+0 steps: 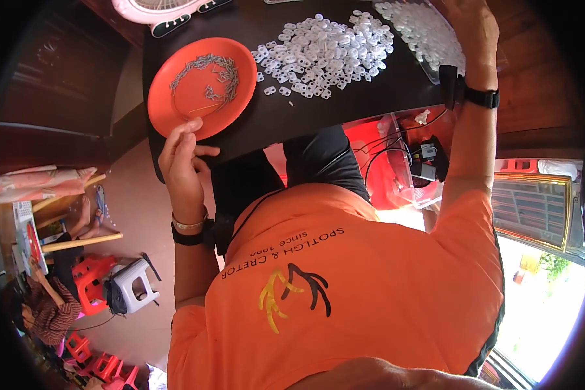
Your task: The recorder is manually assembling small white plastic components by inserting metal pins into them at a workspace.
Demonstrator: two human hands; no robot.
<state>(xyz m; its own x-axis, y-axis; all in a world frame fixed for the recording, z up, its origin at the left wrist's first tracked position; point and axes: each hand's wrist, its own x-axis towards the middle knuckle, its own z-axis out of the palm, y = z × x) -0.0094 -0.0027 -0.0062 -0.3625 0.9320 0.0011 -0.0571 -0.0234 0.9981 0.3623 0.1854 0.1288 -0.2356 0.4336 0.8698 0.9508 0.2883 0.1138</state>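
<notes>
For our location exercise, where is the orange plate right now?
In the head view, the orange plate lies at the upper left, on the black table, left of the white plastic pieces, its near edge beside the left hand.

a red stool [91, 278] and a white stool [138, 283] stand on the pinkish floor [143, 201]; bright daylight [546, 312] glares right, below a dark brown wall [541, 84].

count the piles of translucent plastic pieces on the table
2. One loose pile is on the black table, right of the orange plate; the other pile is in a clear tray by the right hand. Others could be hidden.
</notes>
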